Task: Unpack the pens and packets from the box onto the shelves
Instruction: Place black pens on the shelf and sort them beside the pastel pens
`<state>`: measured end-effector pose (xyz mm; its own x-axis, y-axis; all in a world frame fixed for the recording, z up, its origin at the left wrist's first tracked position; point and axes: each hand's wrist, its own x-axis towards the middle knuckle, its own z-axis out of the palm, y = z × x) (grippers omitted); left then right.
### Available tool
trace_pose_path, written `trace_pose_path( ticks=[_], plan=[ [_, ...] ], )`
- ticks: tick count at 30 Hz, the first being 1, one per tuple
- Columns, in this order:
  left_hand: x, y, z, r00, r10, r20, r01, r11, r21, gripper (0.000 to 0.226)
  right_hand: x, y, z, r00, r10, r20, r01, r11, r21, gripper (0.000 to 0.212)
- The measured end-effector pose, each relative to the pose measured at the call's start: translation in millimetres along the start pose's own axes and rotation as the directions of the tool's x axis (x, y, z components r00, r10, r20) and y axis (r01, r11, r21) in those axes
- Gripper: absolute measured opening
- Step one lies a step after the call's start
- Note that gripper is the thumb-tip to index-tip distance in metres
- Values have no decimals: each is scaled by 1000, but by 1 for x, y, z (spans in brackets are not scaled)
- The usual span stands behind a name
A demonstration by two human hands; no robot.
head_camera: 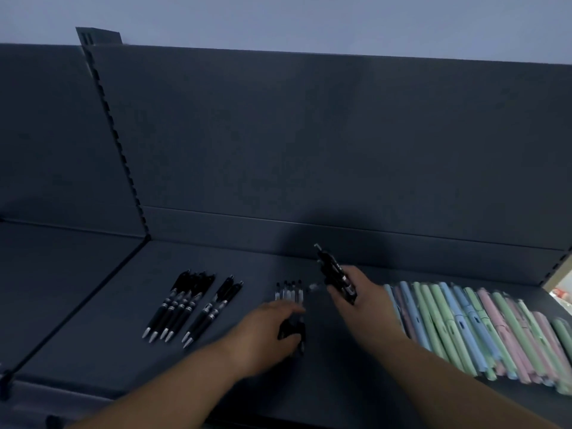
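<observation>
Gripped in the right hand (359, 294): a small bunch of black pens (332, 270), lifted off the shelf (93, 320), ends slanting up and away toward the back panel (309, 134), fingers curled tight round the barrels. Just left of that, lying on the shelf, a short row of clear pens (289, 292), far ends pointing at the back panel, near dark ends caught under the left hand (266, 331), fingers curled over and round them, though blurred. Farther left, well apart from both hands, laid side by side at a slant: a cluster of dark pens (178, 305) and, just beside it, a pair of matching pens (213, 308), silver tips toward the front edge, white printed bands on the barrels, lettering too small and blurred to read. On the right, near the right wrist, a long overlapping row of pastel packets (464, 329) in green, blue and pink, print not legible. Behind, a slotted upright (114, 134) at the left and a pale wall (278, 20) above.
</observation>
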<state>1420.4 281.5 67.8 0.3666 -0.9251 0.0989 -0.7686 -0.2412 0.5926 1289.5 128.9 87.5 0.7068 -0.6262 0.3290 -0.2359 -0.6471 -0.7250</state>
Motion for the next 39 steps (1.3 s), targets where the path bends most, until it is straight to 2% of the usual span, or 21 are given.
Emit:
trace_pose_path(
  ticks=[3, 5, 8, 10, 13, 15, 18, 20, 25, 30, 32, 34, 36, 39],
  plan=[
    [2, -2, 4, 1000, -9, 28, 10, 1000, -11, 51, -5, 6, 1, 994, -21, 109, 25, 999, -41, 31],
    [3, -3, 6, 999, -37, 35, 39, 998, -53, 50, -8, 10, 1, 980, -65, 186, 83, 992, -90, 40],
    [3, -4, 6, 993, -108, -52, 102, 989, -104, 25, -10, 14, -3, 946, -122, 299, 165, 979, -122, 56],
    [3, -7, 7, 975, -177, -132, 162, 979, -120, 22, -11, 15, -6, 925, -125, 359, 176, 978, -113, 54],
    [5, -8, 11, 945, -255, -203, 231, 964, -134, 19, -11, 16, -7, 918, -71, 389, 111, 991, -80, 38],
    [6, -8, 13, 919, -337, -205, 316, 940, -130, 37, -8, 15, -6, 930, 25, 366, -12, 999, -39, 27],
    [7, -5, 12, 906, -406, -119, 387, 909, -151, 68, -3, 13, -3, 925, 157, 346, -173, 985, 15, 21],
    [9, -2, 14, 922, -379, -83, 367, 921, -127, 73, 2, 12, -2, 911, 216, 352, -239, 971, 24, 20],
    [13, 1, 15, 946, -321, -44, 318, 947, -52, 70, 7, 10, 7, 848, 337, 409, -382, 924, 31, 10],
    [16, -2, 15, 968, -251, -28, 250, 967, -38, 63, 5, 4, 14, 790, 387, 476, -471, 880, 66, 5],
    [13, -4, 16, 976, -216, -9, 215, 975, -60, 73, 6, 3, 15, 783, 409, 469, -495, 866, 70, 6],
    [9, -8, 17, 982, -179, 53, 184, 978, -101, 96, 8, 3, 15, 793, 437, 425, -519, 850, 93, 7],
    [5, -8, 16, 980, -151, 131, 157, 987, -35, 115, 11, 4, 15, 793, 474, 383, -556, 820, 138, 9],
    [6, -9, 13, 986, -111, 126, 106, 993, 44, 109, 15, 8, 15, 784, 520, 340, -603, 768, 216, 11]
  ],
)
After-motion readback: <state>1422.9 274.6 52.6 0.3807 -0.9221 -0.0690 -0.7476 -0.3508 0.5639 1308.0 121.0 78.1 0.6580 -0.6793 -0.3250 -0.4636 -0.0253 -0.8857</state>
